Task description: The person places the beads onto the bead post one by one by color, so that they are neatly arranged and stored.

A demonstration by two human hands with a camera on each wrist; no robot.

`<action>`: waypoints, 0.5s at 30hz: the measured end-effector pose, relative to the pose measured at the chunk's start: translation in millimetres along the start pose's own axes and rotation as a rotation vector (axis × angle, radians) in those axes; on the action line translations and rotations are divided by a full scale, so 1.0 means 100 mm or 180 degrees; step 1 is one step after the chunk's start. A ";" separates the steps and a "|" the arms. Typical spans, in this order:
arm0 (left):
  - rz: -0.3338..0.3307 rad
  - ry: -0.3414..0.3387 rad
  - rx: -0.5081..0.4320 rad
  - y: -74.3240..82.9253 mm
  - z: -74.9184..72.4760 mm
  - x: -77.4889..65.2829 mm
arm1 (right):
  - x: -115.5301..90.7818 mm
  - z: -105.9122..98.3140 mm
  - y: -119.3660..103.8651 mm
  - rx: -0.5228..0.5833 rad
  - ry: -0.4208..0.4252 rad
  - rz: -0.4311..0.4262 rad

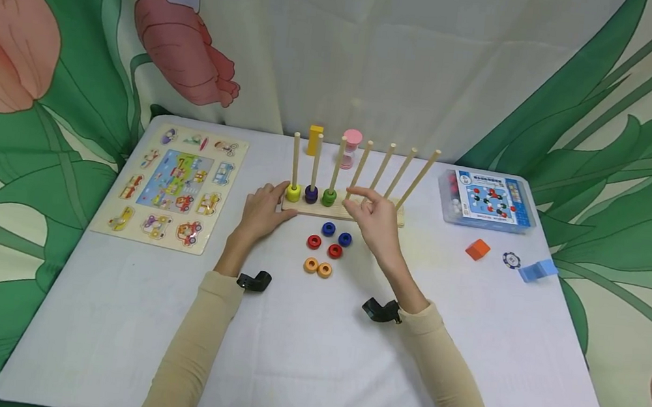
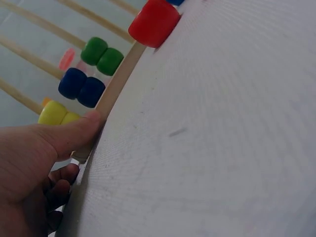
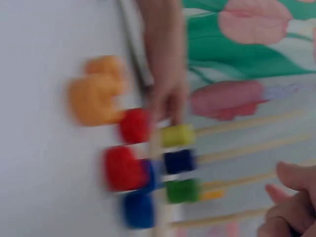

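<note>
Fingers of the left hand [image 1: 263, 210] grip the 9 o'clock end of the wooden peg stand [image 1: 316, 210], its thumb along the front edge of the base. With 12 o'clock pointing away from the person, the right hand [image 1: 376, 218] sits towards the stand's 3 o'clock end, thumb and forefinger parted in front of the fourth peg [image 1: 360, 167], no bead visible between them; whether they touch the peg, I cannot tell.

Counting from the 9 o'clock end, the first three pegs carry yellow beads [image 1: 293, 193], dark blue beads [image 1: 311, 195] and green beads [image 1: 329, 197], two of each, stacked down at the base. The other four pegs stand bare.

Loose on the white table [image 1: 288, 350], from 6 round to 7 o'clock of the stand, lie two blue beads [image 1: 328, 232], two red beads [image 1: 313, 247] and two orange beads [image 1: 306, 266], the orange ones nearest the person.

Farther out, a yellow block [image 1: 315, 140] stands at 11 o'clock and a pink hourglass [image 1: 353, 137] at 12, behind the pegs. A picture puzzle board [image 1: 212, 225] lies at 9 o'clock. At 3 is a clear box [image 1: 477, 222]; just past 3 come an orange cube [image 1: 477, 249], a round chip [image 1: 512, 261] and a light blue block [image 1: 539, 271].
</note>
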State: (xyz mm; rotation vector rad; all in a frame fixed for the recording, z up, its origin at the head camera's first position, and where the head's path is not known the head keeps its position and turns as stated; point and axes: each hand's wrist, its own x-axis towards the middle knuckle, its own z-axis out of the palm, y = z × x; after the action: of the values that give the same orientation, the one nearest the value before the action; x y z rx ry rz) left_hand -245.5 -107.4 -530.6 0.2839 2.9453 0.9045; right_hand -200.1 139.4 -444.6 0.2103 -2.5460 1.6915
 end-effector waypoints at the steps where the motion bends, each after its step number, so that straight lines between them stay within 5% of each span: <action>1: 0.0006 0.0007 -0.0009 0.00 0.00 0.00 | -0.03 0.00 0.10 -0.0043 -0.0142 0.0156; 7: 0.0013 0.0020 -0.0060 0.01 0.00 0.00 | -0.20 -0.01 0.54 -0.0533 -0.0761 0.0709; 15: -0.0036 -0.0002 -0.0052 0.02 0.00 0.00 | -0.31 0.03 0.69 -0.0645 -0.0576 0.0634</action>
State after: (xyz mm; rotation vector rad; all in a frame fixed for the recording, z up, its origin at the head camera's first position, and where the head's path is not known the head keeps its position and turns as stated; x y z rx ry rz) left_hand -244.8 -106.0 -529.6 0.2667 2.9345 0.9264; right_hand -180.4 164.8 -512.8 0.1035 -2.9386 1.5207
